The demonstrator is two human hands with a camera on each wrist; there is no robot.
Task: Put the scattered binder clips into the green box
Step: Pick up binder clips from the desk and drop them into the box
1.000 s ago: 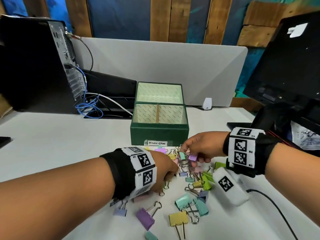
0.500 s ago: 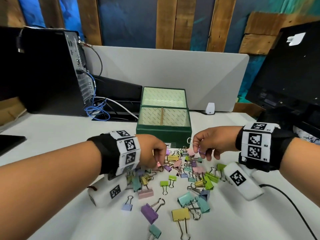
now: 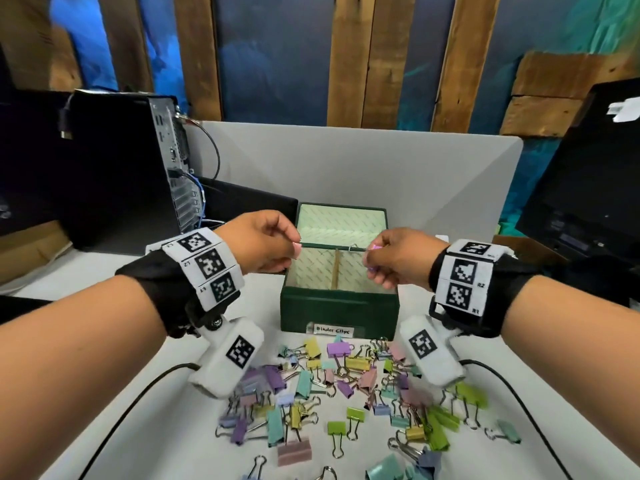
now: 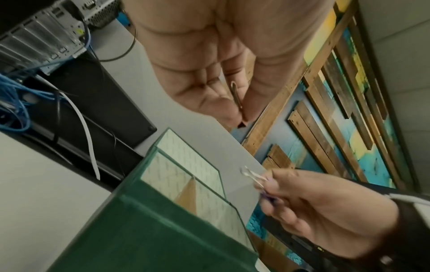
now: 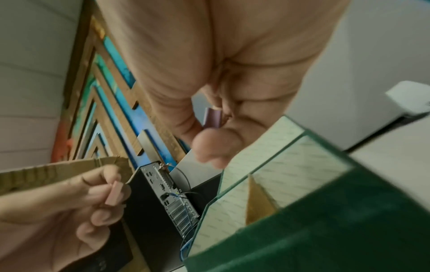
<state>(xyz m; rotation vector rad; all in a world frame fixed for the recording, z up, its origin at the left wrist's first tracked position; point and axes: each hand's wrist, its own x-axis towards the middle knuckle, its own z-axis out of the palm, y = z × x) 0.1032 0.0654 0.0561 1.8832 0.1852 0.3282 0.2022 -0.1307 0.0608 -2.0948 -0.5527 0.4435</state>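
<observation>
Desk [image 3: 86,393]: two hands, one clip each

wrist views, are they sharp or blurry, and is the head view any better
Left wrist view: the green box is smeared near the lens, and the right hand is soft. Right wrist view: blur on the fingers and box edge. Head view: sharper, though the clips under the wrists smear and straight edges bow.

Black wrist wraps [image 3: 162,299] — white coded bands [image 3: 464,275].

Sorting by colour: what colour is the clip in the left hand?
Pink clip, pinched by the left hand; right wrist view shows it best.
</observation>
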